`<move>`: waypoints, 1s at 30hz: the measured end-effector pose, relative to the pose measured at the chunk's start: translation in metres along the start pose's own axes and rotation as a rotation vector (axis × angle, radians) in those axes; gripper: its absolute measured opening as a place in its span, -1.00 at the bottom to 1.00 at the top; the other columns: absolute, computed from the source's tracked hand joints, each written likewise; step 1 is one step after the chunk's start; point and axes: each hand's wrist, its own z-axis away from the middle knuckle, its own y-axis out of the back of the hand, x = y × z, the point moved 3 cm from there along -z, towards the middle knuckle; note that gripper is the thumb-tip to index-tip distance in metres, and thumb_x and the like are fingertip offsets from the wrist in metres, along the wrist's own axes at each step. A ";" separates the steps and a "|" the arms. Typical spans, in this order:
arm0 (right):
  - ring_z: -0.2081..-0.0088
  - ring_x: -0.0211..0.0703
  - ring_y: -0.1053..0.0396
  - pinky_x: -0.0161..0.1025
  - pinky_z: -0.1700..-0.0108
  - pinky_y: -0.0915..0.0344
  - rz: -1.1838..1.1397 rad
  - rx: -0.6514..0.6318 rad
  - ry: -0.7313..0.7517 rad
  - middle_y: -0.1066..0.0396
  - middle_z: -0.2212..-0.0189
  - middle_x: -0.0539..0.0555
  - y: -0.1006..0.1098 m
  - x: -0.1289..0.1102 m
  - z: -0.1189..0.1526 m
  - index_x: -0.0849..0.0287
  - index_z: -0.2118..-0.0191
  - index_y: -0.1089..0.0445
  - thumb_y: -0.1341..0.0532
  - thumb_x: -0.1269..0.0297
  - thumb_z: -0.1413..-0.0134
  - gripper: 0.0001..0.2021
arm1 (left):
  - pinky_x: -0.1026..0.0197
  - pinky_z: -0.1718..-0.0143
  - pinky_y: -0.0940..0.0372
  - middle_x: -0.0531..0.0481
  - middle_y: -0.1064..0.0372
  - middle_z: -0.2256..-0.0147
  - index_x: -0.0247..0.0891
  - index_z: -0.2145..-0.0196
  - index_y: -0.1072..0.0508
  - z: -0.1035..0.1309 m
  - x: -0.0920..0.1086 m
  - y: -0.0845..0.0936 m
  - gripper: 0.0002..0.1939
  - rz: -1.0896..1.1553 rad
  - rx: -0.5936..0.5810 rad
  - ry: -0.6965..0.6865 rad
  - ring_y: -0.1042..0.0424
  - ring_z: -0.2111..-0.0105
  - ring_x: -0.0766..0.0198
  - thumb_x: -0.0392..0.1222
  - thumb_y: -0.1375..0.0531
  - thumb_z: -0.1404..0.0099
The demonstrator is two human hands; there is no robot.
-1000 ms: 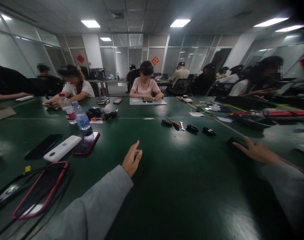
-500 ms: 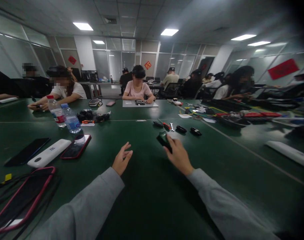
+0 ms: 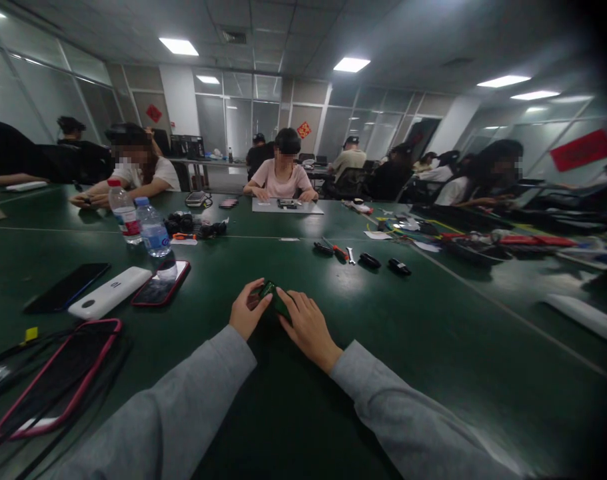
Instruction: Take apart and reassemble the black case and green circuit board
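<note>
Above the near middle of the green table, a small dark green, glossy, box-like object sits between my two hands. My left hand grips its left end, thumb on the near side. From the right, my right hand has its fingers closed over the other end; the palm side is hidden. Beyond my hands lie a screwdriver with an orange and black handle, a silver wrench and several small black bundles whose kind I cannot make out.
On the left are two water bottles, a white power bank, phones and dark cables. Another white bar-shaped device lies at right. A co-worker sits opposite at a grey mat.
My right hand has brought the dark green object left and nearer to me. My left hand, which was free with fingers apart, now holds it too. The view has shifted slightly.
</note>
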 end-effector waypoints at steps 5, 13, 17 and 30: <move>0.01 0.01 -0.18 -0.03 0.06 -0.24 -0.096 0.013 0.018 -0.21 0.00 0.20 -0.002 -0.001 0.002 0.21 -0.22 0.04 -0.11 0.31 -0.14 -0.45 | 0.12 0.08 -0.28 -0.13 -0.42 0.14 -0.25 0.11 -0.43 -0.001 0.000 0.002 -0.58 -0.016 0.023 0.030 -0.42 0.17 0.19 -0.04 -0.25 -0.07; -0.02 -0.03 -0.19 -0.03 -0.05 -0.21 -0.496 0.056 -0.117 -0.18 0.00 0.16 -0.002 0.005 0.005 0.11 -0.17 -0.03 -0.26 0.14 0.01 -0.36 | 0.13 0.03 -0.23 -0.10 -0.43 0.14 -0.23 0.15 -0.47 -0.001 0.007 0.006 -0.64 -0.077 0.095 -0.028 -0.39 0.12 0.18 -0.04 -0.21 -0.12; -0.08 -0.03 -0.14 -0.03 -0.12 -0.15 -0.861 -0.052 -0.280 -0.12 -0.06 0.15 -0.007 0.010 0.008 0.09 -0.20 0.03 -0.33 0.04 0.14 -0.20 | 0.13 0.03 -0.23 -0.11 -0.42 0.12 -0.23 0.11 -0.45 0.000 0.007 0.009 -0.61 -0.056 0.153 -0.018 -0.39 0.11 0.18 -0.03 -0.20 -0.13; -0.09 -0.10 -0.18 -0.06 -0.16 -0.13 -1.565 -0.285 -0.457 -0.20 -0.05 0.12 -0.012 0.007 0.006 0.13 -0.09 -0.14 -0.26 0.17 0.01 -0.46 | 0.15 0.04 -0.25 -0.06 -0.41 0.13 -0.20 0.13 -0.46 0.003 0.014 0.005 -0.66 -0.137 0.103 -0.143 -0.39 0.12 0.22 -0.05 -0.18 -0.16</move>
